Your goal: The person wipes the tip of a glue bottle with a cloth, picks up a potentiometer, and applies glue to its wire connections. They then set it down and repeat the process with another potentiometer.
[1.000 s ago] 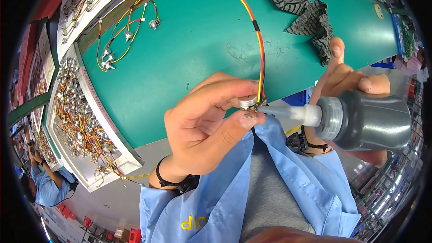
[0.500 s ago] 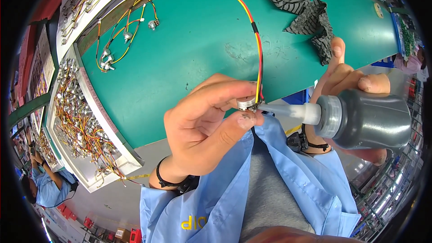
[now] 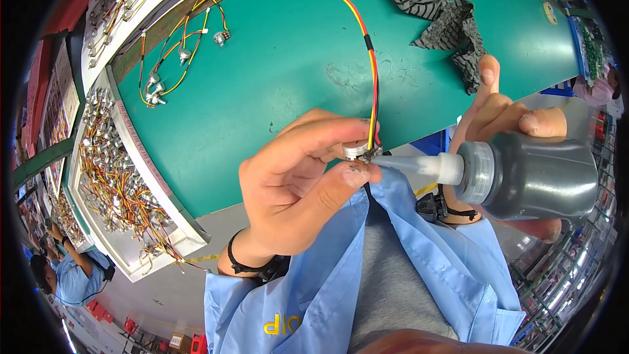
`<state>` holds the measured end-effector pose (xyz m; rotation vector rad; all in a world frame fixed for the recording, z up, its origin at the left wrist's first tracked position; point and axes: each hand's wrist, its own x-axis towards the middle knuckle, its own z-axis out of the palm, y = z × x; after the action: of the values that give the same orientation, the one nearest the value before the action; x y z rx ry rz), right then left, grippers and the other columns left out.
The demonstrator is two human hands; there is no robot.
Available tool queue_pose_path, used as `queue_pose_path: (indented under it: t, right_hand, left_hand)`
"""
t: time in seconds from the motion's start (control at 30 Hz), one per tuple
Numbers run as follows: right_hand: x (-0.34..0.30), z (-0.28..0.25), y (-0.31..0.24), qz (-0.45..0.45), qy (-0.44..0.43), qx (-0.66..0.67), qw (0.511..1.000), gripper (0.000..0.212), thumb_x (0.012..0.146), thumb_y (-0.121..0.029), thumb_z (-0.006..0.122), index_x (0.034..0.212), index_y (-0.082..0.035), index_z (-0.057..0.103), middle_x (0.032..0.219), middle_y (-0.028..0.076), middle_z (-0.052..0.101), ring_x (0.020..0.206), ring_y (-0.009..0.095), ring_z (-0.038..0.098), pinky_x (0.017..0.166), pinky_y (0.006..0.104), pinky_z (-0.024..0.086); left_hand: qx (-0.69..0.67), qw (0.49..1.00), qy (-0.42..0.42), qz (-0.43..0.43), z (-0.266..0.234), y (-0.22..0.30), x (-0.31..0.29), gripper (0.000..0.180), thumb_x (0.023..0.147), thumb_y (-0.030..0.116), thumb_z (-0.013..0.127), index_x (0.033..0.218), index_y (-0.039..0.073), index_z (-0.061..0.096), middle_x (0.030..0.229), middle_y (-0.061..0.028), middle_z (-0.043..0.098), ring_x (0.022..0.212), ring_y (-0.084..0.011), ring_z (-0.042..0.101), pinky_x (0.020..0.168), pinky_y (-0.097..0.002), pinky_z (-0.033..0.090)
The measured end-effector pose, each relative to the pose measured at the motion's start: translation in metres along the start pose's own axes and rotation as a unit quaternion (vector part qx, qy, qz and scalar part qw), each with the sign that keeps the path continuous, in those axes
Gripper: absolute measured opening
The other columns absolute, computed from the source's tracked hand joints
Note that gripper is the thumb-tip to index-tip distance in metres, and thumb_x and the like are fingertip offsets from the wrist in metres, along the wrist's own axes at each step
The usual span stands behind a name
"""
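Note:
Between the thumb and index finger of my left hand [image 3: 298, 183] is a small round metal potentiometer [image 3: 357, 150]. Its red, yellow and black wires [image 3: 371, 65] rise in a curve to a white plug. My right hand [image 3: 508, 111] grips a squeeze bottle [image 3: 540, 176] of dark liquid, tipped on its side. The bottle's narrow nozzle [image 3: 413, 164] points left, and its tip meets the potentiometer's terminals, where the wires join. Whether liquid is coming out cannot be made out. Part of the right hand lies hidden behind the bottle.
Several wired potentiometers [image 3: 154, 95] lie at the left of the green table [image 3: 262, 78]. A white tray [image 3: 190, 233] heaped with more stands beyond its left edge. A striped grey cloth [image 3: 452, 23] rests at the far right. Another person [image 3: 75, 275] is at lower left.
The nozzle and bottle have shifted very slightly left along with the potentiometer. Both hands keep their grip.

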<state>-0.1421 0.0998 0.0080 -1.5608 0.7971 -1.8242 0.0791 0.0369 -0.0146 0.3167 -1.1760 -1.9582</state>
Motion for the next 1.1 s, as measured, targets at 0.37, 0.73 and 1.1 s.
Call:
queue_pose_path:
  t: [0.37, 0.73, 1.1]
  right_hand:
    - [-0.003, 0.005, 0.001, -0.006, 0.024, -0.018, 1.0, 0.085, 0.074, -0.072, 0.063, 0.114, 0.002, 0.052, 0.064, 0.005, 0.054, 0.054, 0.015, 0.049, 0.102, 0.0477, 0.021]
    - [-0.006, 0.006, 0.001, -0.003, 0.065, -0.014, 0.998, 0.085, 0.073, -0.072, 0.063, 0.114, 0.002, 0.052, 0.063, 0.005, 0.054, 0.054, 0.015, 0.049, 0.102, 0.047, 0.022]
    - [-0.008, 0.004, 0.002, -0.006, 0.054, -0.015, 0.998, 0.087, 0.073, -0.071, 0.064, 0.117, 0.003, 0.051, 0.065, 0.004, 0.054, 0.056, 0.015, 0.049, 0.102, 0.0473, 0.021]
  left_hand:
    - [-0.009, 1.0, 0.002, 0.001, 0.001, 0.001, 0.0, 0.031, 0.088, -0.009, 0.058, 0.119, -0.012, 0.055, 0.106, -0.0203, 0.058, 0.09, -0.0223, 0.06, 0.075, -0.0357, 0.058]
    - [-0.018, 1.0, 0.014, 0.002, 0.003, 0.002, -0.001, 0.032, 0.087, -0.009, 0.058, 0.119, -0.012, 0.055, 0.106, -0.0209, 0.058, 0.089, -0.0237, 0.062, 0.075, -0.0355, 0.057]
    - [-0.01, 1.0, 0.001, -0.001, 0.001, 0.003, -0.001, 0.032, 0.087, -0.01, 0.057, 0.119, -0.012, 0.054, 0.107, -0.0217, 0.058, 0.087, -0.0252, 0.064, 0.075, -0.0357, 0.054]
